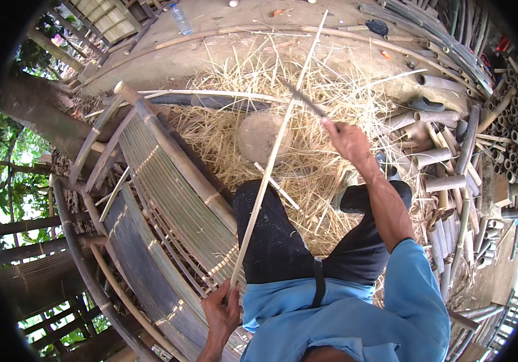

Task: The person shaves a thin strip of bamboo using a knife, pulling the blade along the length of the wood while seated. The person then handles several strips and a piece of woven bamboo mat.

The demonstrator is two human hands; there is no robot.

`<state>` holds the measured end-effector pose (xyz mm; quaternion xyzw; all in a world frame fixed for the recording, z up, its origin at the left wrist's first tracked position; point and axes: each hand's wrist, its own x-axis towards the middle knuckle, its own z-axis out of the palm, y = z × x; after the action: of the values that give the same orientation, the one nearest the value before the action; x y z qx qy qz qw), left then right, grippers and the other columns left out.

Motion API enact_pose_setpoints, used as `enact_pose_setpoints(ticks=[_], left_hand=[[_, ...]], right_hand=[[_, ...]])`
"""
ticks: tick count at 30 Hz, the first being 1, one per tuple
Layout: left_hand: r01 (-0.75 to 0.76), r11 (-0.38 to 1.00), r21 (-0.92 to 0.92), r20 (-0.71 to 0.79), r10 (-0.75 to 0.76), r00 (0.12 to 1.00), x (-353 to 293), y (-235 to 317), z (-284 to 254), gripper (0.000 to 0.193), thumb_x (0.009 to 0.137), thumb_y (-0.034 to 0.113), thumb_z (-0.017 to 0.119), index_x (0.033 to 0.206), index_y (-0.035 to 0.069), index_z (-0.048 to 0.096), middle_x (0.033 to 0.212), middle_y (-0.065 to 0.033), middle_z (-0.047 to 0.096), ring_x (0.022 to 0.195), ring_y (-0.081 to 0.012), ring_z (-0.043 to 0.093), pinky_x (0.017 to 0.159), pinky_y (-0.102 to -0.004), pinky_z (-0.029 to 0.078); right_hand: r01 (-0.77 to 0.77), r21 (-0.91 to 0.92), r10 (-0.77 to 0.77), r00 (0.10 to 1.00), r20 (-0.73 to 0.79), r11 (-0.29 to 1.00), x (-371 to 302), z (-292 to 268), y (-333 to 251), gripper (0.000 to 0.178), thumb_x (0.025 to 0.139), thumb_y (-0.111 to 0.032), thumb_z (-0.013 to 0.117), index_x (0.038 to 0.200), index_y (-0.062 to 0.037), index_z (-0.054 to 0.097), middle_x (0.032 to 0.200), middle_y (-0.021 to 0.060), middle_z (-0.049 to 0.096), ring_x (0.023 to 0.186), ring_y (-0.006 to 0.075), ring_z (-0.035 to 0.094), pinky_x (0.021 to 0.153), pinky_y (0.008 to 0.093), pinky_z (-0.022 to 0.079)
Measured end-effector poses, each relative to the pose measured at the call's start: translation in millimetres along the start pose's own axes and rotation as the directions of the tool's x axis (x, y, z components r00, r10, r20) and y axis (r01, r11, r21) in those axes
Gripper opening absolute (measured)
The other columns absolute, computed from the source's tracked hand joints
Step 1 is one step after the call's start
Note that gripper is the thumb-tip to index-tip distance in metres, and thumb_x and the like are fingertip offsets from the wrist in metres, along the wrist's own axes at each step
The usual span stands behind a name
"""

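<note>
A long, pale bamboo strip point(269, 164) slants from beside my left hip up across my left thigh to the far side. My left hand point(221, 309) is closed round its near end. In my right hand point(351, 140), out ahead above the straw-coloured shavings, is a knife point(308, 104) with a dark blade. The blade crosses the strip at its far half and seems to touch it. The fingers of my right hand wrap round the knife's handle, which they mostly hide.
A slatted bamboo bench point(168, 175) stands at my left. Before me a round wood block point(263, 136) sits among bamboo shavings point(223, 145). Cut bamboo pieces point(437, 157) lie at right, with stacked bamboo tubes point(509, 142) beyond. A plastic bottle point(181, 19) stands far left.
</note>
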<state>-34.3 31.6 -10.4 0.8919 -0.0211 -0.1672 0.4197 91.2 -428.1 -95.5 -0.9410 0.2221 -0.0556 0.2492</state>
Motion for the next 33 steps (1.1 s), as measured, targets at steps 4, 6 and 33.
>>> enact_pose_setpoints(ticks=[4, 6, 33], left_hand=[[0.128, 0.983, -0.135, 0.063, -0.12, 0.991, 7.1, -14.9, -0.7, 0.026, 0.097, 0.015, 0.068, 0.114, -0.004, 0.072, 0.064, 0.0077, 0.053, 0.058, -0.0031, 0.044, 0.049, -0.0238, 0.033], [0.144, 0.973, -0.178, 0.07, -0.134, 0.989, 21.2, -12.9, 6.4, 0.023, 0.098, 0.013, 0.067, 0.113, -0.003, 0.073, 0.064, 0.0087, 0.051, 0.062, -0.0007, 0.043, 0.052, -0.0222, 0.033], [0.155, 0.884, -0.442, 0.382, 0.03, 0.924, 81.3, 18.0, 25.1, 0.042, 0.099, 0.011, 0.06, 0.139, -0.002, 0.056, 0.06, 0.0072, 0.046, 0.052, -0.0016, 0.041, 0.047, -0.0224, 0.032]], right_hand=[[0.101, 0.14, -0.13, 0.969, 0.212, 0.985, -52.8, 1.8, -66.7, 0.086, 0.095, -0.079, 0.031, 0.098, -0.0038, 0.073, 0.051, 0.0052, 0.055, 0.047, 0.0163, 0.059, 0.042, 0.037, 0.046], [0.436, -0.071, -0.413, 0.884, 0.221, 0.897, -85.6, 36.0, -79.7, 0.083, 0.095, -0.078, 0.033, 0.097, -0.0051, 0.074, 0.052, 0.0065, 0.058, 0.048, 0.0203, 0.061, 0.043, 0.0381, 0.047], [0.358, 0.182, -0.394, 0.888, 0.236, 0.916, -144.7, 41.7, -114.5, 0.048, 0.091, -0.051, 0.066, 0.082, -0.0041, 0.07, 0.06, 0.019, 0.063, 0.059, 0.0383, 0.067, 0.059, 0.0494, 0.053]])
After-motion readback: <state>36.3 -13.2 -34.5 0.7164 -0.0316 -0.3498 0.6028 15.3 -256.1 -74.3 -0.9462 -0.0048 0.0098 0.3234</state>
